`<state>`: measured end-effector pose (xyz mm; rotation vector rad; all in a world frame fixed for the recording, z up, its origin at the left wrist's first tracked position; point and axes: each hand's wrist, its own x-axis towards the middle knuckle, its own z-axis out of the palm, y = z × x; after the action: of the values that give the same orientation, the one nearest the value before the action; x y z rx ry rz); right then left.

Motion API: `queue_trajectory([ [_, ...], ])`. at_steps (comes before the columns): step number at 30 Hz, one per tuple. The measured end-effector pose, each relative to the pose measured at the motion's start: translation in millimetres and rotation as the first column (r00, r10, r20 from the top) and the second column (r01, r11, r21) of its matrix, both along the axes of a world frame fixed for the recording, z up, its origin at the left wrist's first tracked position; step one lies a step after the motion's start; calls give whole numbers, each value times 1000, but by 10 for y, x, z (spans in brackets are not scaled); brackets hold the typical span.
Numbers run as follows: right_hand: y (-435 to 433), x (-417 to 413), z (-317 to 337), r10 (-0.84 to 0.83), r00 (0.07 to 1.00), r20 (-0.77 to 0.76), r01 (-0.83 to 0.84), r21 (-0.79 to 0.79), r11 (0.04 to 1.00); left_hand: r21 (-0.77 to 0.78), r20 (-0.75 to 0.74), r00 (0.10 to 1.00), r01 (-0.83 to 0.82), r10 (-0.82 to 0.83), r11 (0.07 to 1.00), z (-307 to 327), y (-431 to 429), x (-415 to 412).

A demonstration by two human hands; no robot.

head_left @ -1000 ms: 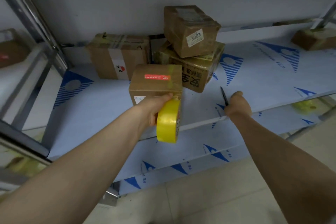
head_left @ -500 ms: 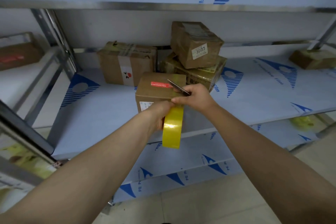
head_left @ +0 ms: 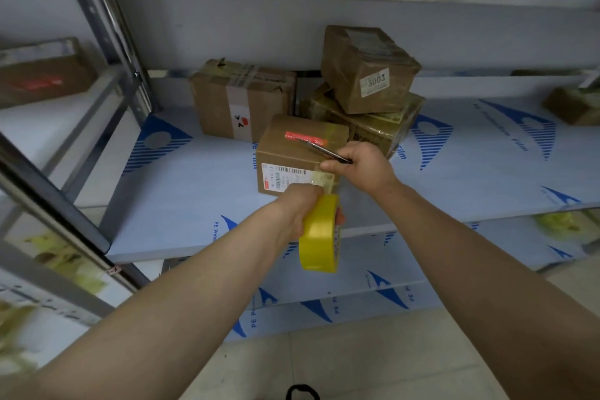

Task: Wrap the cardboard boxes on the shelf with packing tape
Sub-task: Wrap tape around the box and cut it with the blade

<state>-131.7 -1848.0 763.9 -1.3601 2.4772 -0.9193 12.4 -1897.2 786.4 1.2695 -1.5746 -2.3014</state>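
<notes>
the person stands at a metal rack, both bare arms reaching in to the middle shelf (head_left: pixel 194 191), whose surface is covered in pale film printed with blue shapes. the left hand (head_left: pixel 297 209) is wrapped around a yellow roll of packing tape (head_left: pixel 319 234), held on edge just in front of the shelf lip, fingers curled through and round it. a clear-yellowish strip of tape (head_left: pixel 323 178) runs up from the roll onto the front face of the nearest cardboard box (head_left: pixel 302 153), over the corner of its barcode label. the right hand (head_left: pixel 362 166) is closed around a thin dark tool (head_left: pixel 324 151), pen or blade i cannot tell, which lies slanted over the box's top right edge, its tip near a red sticker there.

that box sits close to the front of the shelf. behind it to the left stands a larger taped box (head_left: pixel 243 97). behind to the right a box marked 3003 (head_left: pixel 367 68) rests tilted on top of a glossy, tape-covered box (head_left: pixel 376 125). a small box (head_left: pixel 573 105) sits far off at the right end, and another box (head_left: pixel 45 78) is on the neighbouring rack at left, blurred.
</notes>
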Motion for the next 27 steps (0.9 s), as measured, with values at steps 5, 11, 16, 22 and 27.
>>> queue_trajectory([
  [5,7,112,197,-6,948,319,42,-106,994,20,13,1000,-15,14,1000,53,-27,-24],
  [11,257,152,414,93,971,222,-63,-140,988,-28,43,999,26,-25,999,132,-37,23],
  [16,508,65,443,88,975,-203,-15,336,942,-63,61,997,58,-54,996,175,-20,53],
  [22,565,203,456,221,832,-508,81,506,858,-73,73,995,71,-66,995,201,-19,27],
  [27,493,299,433,279,751,-599,149,565,812,-108,69,995,78,-71,991,215,-37,8],
])
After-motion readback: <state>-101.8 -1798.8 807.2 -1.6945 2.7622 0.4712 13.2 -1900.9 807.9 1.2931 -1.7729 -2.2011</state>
